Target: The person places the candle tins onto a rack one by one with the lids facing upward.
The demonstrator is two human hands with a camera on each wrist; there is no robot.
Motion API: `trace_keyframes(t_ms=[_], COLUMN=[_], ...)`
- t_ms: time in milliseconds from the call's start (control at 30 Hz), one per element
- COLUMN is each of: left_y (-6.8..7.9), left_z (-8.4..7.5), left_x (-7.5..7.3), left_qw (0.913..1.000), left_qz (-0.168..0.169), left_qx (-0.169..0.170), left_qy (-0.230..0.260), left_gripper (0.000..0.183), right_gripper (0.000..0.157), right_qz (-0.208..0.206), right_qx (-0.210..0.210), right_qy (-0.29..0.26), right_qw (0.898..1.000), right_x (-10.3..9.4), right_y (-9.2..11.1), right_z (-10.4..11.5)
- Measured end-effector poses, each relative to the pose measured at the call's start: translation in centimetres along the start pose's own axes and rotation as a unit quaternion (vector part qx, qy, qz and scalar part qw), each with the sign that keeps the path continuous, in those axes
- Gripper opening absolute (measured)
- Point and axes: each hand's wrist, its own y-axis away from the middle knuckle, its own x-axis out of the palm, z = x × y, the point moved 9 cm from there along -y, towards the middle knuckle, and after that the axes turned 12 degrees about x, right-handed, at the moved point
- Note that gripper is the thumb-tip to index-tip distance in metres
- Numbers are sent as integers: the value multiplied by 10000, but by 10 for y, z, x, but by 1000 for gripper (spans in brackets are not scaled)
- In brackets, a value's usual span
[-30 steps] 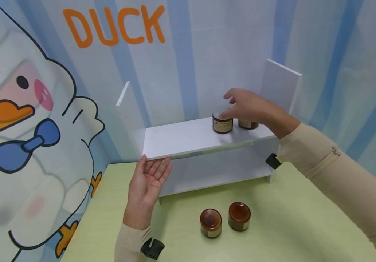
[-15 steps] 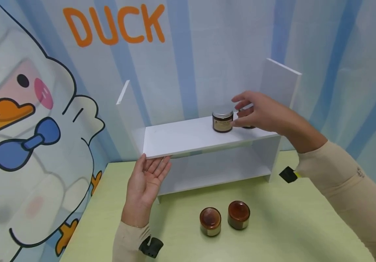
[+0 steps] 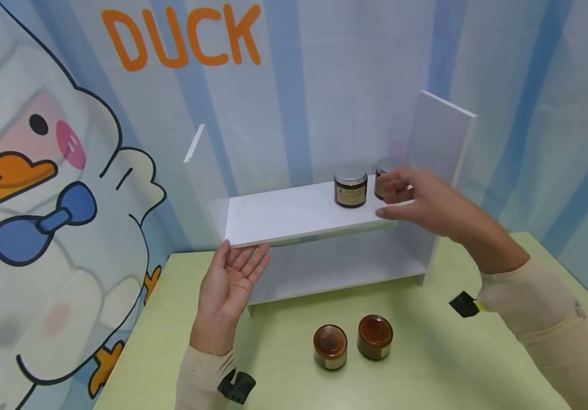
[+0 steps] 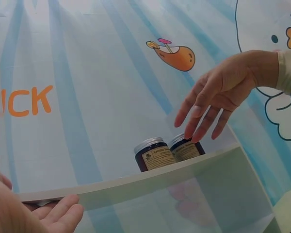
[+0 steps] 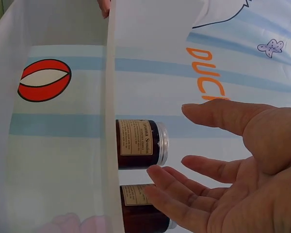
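My left hand (image 3: 229,290), fingers straight, touched thin near edge of white shelf (image 3: 278,213); my right hand (image 3: 424,202), fingers parted, hung near round metal-lidded jars (image 3: 350,195), open room left

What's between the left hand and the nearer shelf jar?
In the head view, only bare white shelf separates the left hand from that jar.

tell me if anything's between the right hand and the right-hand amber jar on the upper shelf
Nothing visible is in the way: the right hand has its fingers right at the right-hand amber jar, though contact can't be told. The other silver-lidded jar stands to its left, outside that gap.
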Motion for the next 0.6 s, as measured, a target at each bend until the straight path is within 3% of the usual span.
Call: trace_keyframes(t_ms=[367, 600], left_y=[0, 0], left_z=[-1, -1], left_x=[-3, -5], left_qw=[9996, 9993], left_qz=[-186, -283], left_qx=[206, 223], left_qy=[-88, -26], left_gripper=[51, 49], right_gripper=[59, 54], right_qz=[81, 155], right_qx=[263, 403], right_qy=[-286, -189], right_qw=[9992, 9989], right_x=[8, 17], right_y=[14, 23], right_z=[-24, -39])
